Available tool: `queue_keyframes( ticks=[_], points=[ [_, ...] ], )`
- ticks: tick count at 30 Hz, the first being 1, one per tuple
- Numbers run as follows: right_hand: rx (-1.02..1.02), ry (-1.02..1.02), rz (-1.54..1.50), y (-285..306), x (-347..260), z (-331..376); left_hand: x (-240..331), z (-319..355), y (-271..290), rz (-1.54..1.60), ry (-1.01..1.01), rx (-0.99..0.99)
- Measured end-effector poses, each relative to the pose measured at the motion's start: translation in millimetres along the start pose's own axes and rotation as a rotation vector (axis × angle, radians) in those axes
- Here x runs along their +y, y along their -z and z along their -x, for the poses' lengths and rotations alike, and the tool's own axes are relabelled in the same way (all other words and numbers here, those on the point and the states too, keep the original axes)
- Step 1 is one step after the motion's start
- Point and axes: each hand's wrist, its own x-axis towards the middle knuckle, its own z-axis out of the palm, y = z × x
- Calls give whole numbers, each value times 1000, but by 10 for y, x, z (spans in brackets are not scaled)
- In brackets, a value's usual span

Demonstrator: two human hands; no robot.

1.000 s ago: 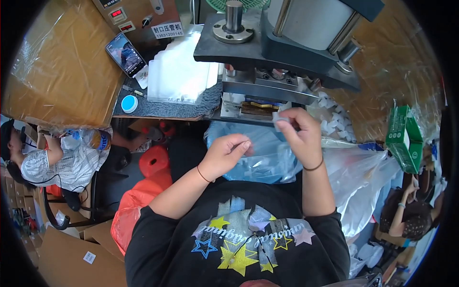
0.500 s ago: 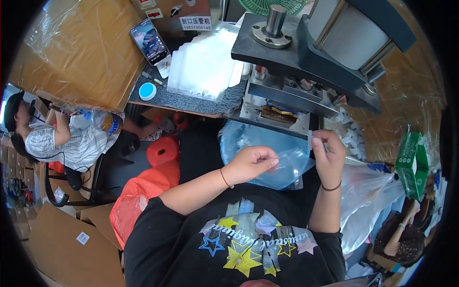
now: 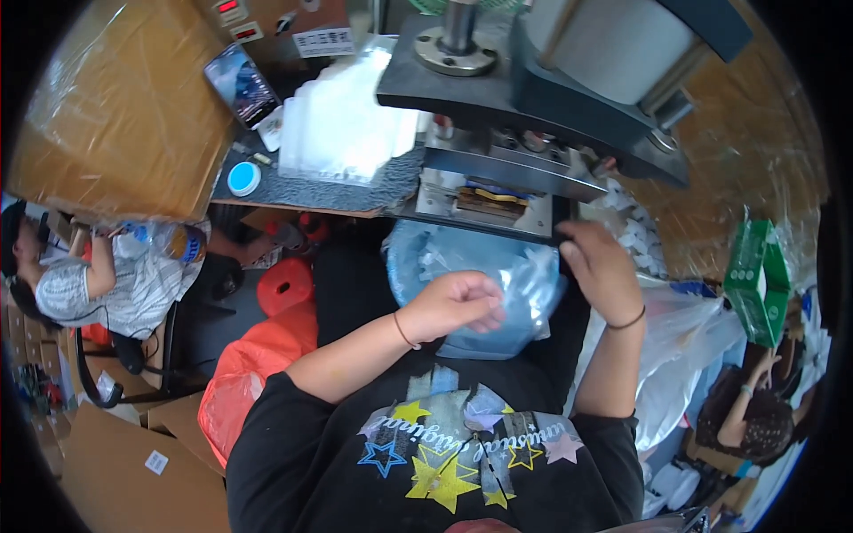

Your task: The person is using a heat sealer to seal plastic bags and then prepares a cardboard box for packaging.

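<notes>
- In the head view we see two hands, apart: the left hand (image 3: 458, 306) over the blue bag (image 3: 498, 345) at mid-frame, fingers loosely curled; the right hand (image 3: 604, 271) right of centre, fingers bent beside the press (image 3: 560, 107). We cannot tell whether either pinches anything.
- We judge it best to keep fingertips out from under the press's plate and the bag's edge away from its bed.
- We count one press, one blue bag, one phone (image 3: 242, 84) and one tub (image 3: 243, 178), upper left; the sheets (image 3: 338, 124) overlap too closely to count.
</notes>
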Motion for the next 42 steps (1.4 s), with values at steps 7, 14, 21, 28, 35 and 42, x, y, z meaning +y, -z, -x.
queue_keyframes(
  ticks=[7,14,21,28,35,42],
  points=[
    [277,-96,303,110,311,83,111,-39,132,48,16,151],
    [321,-121,340,53,267,339,266,112,461,-184,-300,351],
    [-549,37,-306,-1437,506,324,145,536,673,-228,-251,467],
    [-712,-73,92,-3319,54,165,-57,914,608,-265,-171,395],
    [-634,-62,310,-3936,147,529,-556,1024,358,-590,-184,49],
    [-600,501,439,-4280,401,525,-659,1121,543,-645,-226,55]
  ],
)
